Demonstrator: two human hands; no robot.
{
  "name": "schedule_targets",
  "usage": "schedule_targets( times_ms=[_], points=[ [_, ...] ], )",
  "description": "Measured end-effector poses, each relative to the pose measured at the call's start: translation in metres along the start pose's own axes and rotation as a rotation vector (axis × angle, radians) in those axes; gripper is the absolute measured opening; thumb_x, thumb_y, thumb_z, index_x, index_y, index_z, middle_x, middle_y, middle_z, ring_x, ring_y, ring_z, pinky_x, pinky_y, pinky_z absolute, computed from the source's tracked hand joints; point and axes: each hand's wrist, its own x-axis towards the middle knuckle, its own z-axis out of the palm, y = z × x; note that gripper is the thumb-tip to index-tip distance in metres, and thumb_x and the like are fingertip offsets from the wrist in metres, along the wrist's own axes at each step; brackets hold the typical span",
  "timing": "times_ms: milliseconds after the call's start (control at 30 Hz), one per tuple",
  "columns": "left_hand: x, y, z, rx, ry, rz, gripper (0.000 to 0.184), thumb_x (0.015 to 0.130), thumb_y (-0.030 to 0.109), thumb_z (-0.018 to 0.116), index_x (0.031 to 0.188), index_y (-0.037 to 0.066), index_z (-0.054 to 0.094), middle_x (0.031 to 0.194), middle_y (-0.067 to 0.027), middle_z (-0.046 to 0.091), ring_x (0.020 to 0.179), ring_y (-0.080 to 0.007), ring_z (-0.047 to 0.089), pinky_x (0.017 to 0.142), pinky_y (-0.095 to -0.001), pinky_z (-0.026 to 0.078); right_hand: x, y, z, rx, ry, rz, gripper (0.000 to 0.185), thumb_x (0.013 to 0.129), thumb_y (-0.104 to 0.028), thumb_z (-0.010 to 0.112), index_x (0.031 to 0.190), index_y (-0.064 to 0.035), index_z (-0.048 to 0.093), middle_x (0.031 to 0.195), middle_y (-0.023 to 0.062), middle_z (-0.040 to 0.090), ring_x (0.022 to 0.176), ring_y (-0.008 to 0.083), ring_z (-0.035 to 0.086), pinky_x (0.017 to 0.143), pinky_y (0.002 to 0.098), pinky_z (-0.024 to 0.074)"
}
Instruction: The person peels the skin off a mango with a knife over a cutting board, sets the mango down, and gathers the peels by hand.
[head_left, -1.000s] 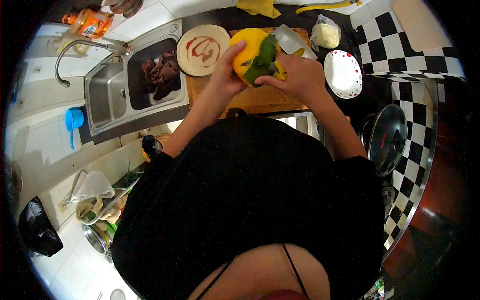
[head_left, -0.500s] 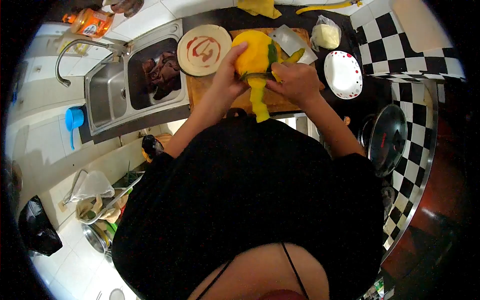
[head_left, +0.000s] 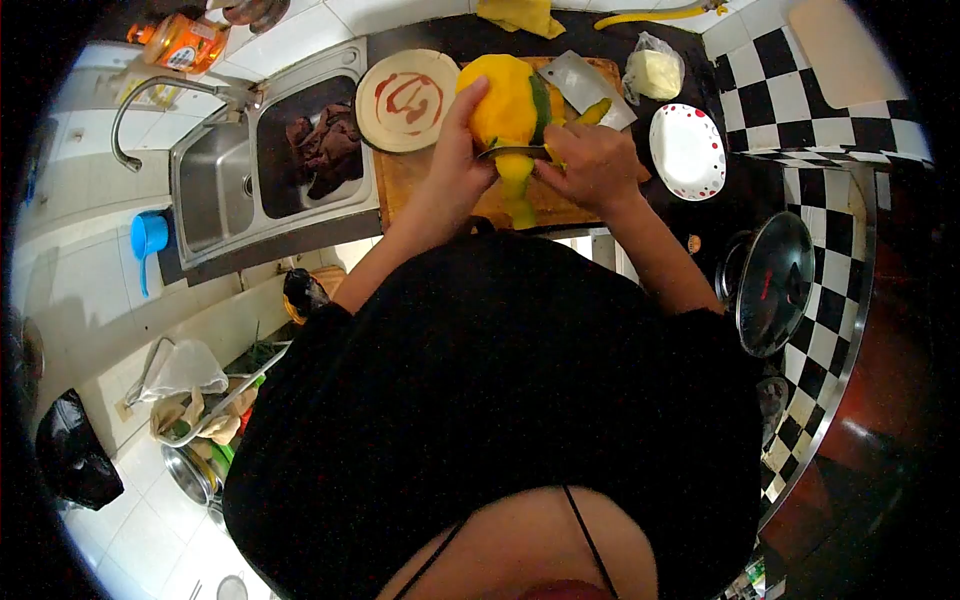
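My left hand [head_left: 455, 155] grips the left side of a large yellow-orange fruit [head_left: 502, 98], which keeps a strip of dark green skin on its right side. A thin dark blade [head_left: 515, 150] lies across the fruit's lower end; its handle is in my closed right hand [head_left: 592, 165]. From the blade hangs a yellow-green strip of peel [head_left: 515, 195]. Under both hands is a wooden cutting board [head_left: 570, 208]. On the board, a wide metal cleaver blade [head_left: 580, 85] lies behind my right hand, with a piece of peel [head_left: 594, 111] over it.
Left of the board are a round plate with red marks [head_left: 385, 130] and a double sink [head_left: 215, 190] holding dark cloth [head_left: 325, 150]. To the right stand a dotted white dish [head_left: 687, 150], a bagged pale block [head_left: 655, 74] and a glass-lidded pan [head_left: 778, 285].
The green skin on the fruit has shrunk to a strip. The blade has come to the fruit's lower end, and a peel strip now hangs there, shifted slightly since half a second ago.
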Motion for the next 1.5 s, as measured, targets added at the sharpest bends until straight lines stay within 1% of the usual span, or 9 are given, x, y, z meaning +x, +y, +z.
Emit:
schedule_targets(
  times_ms=[167, 267, 700, 767, 1000, 1200, 1333, 1433, 1500],
  points=[
    [0.006, -0.003, 0.007, 0.01, 0.174, 0.052, 0.046, 0.084, 0.032, 0.057, 0.119, 0.005, 0.046, 0.114, -0.0113, 0.056, 0.103, -0.0253, 0.056, 0.09, -0.0402, 0.045, -0.001, -0.003, -0.002, 0.027, 0.043, 0.019, 0.033, 0.074, -0.043, 0.062, 0.071, -0.0117, 0.051, 0.061, 0.0069, 0.055, 0.054, 0.0261, 0.058, 0.047, 0.0377, 0.0461],
    [0.004, -0.003, 0.014, 0.057, 0.165, 0.052, 0.045, 0.084, 0.039, 0.055, 0.117, 0.008, 0.047, 0.111, -0.007, 0.056, 0.099, -0.021, 0.057, 0.085, -0.0369, 0.048, -0.003, -0.003, -0.001, 0.042, 0.054, 0.022, 0.033, 0.073, -0.042, 0.062, 0.072, -0.0117, 0.051, 0.061, 0.0068, 0.054, 0.053, 0.0256, 0.057, 0.046, 0.0374, 0.0454],
    [0.018, 0.002, 0.018, 0.045, 0.202, 0.116, 0.046, 0.083, 0.039, 0.056, 0.115, 0.007, 0.048, 0.11, -0.0078, 0.057, 0.1, -0.0227, 0.057, 0.085, -0.0375, 0.047, -0.005, -0.003, 0.001, 0.096, 0.121, 0.04, 0.028, 0.07, -0.039, 0.064, 0.074, -0.0131, 0.055, 0.062, 0.0061, 0.054, 0.054, 0.0244, 0.056, 0.045, 0.0371, 0.0438],
    [0.023, 0.002, 0.014, -0.001, 0.236, 0.117, 0.047, 0.082, 0.039, 0.058, 0.116, 0.008, 0.048, 0.112, -0.0083, 0.056, 0.103, -0.024, 0.055, 0.088, -0.0418, 0.045, -0.005, -0.005, -0.003, 0.15, 0.14, 0.069, 0.026, 0.065, -0.029, 0.068, 0.074, -0.0089, 0.054, 0.063, 0.007, 0.055, 0.056, 0.0267, 0.057, 0.047, 0.036, 0.0425],
    [0.045, 0.021, -0.016, -0.102, 0.202, 0.084, 0.054, 0.08, 0.038, 0.061, 0.122, 0.011, 0.043, 0.118, -0.0084, 0.051, 0.11, -0.0255, 0.05, 0.093, -0.0479, 0.04, -0.019, 0.011, 0.006, 0.226, 0.273, 0.044, 0.026, 0.066, -0.029, 0.067, 0.08, -0.0089, 0.057, 0.067, 0.0085, 0.057, 0.06, 0.0288, 0.058, 0.051, 0.0377, 0.0439],
    [0.046, 0.027, -0.018, -0.032, 0.127, 0.21, 0.048, 0.083, 0.037, 0.057, 0.121, 0.011, 0.046, 0.119, -0.0083, 0.053, 0.109, -0.0281, 0.051, 0.095, -0.049, 0.039, -0.042, 0.052, 0.029, 0.002, -0.041, 0.347, 0.029, 0.07, -0.028, 0.067, 0.089, -0.0085, 0.056, 0.074, 0.0098, 0.058, 0.067, 0.0304, 0.059, 0.056, 0.0375, 0.0455],
    [0.041, 0.026, -0.017, -0.031, 0.127, 0.194, 0.049, 0.083, 0.038, 0.058, 0.122, 0.01, 0.046, 0.119, -0.0081, 0.053, 0.109, -0.0281, 0.052, 0.094, -0.049, 0.04, -0.044, 0.067, 0.047, -0.045, -0.151, 0.349, 0.031, 0.071, -0.028, 0.066, 0.091, -0.0066, 0.055, 0.077, 0.0102, 0.059, 0.07, 0.0312, 0.059, 0.058, 0.0373, 0.0462],
    [0.041, 0.021, -0.018, -0.026, 0.194, 0.201, 0.05, 0.083, 0.037, 0.059, 0.122, 0.01, 0.045, 0.119, -0.0085, 0.053, 0.108, -0.0281, 0.052, 0.094, -0.0483, 0.04, -0.035, 0.066, 0.044, 0.017, -0.065, 0.424, 0.033, 0.075, -0.033, 0.065, 0.091, -0.0053, 0.055, 0.076, 0.0106, 0.06, 0.067, 0.0316, 0.059, 0.057, 0.037, 0.0464],
    [0.041, 0.017, -0.018, -0.047, 0.158, 0.22, 0.045, 0.082, 0.034, 0.061, 0.117, 0.009, 0.047, 0.113, -0.0073, 0.054, 0.108, -0.0238, 0.052, 0.092, -0.0452, 0.041, -0.013, 0.046, 0.02, 0.334, -0.134, 0.599, 0.039, 0.077, -0.041, 0.064, 0.088, -0.0039, 0.056, 0.072, 0.0109, 0.061, 0.063, 0.0299, 0.059, 0.056, 0.0365, 0.0464]
  ],
)
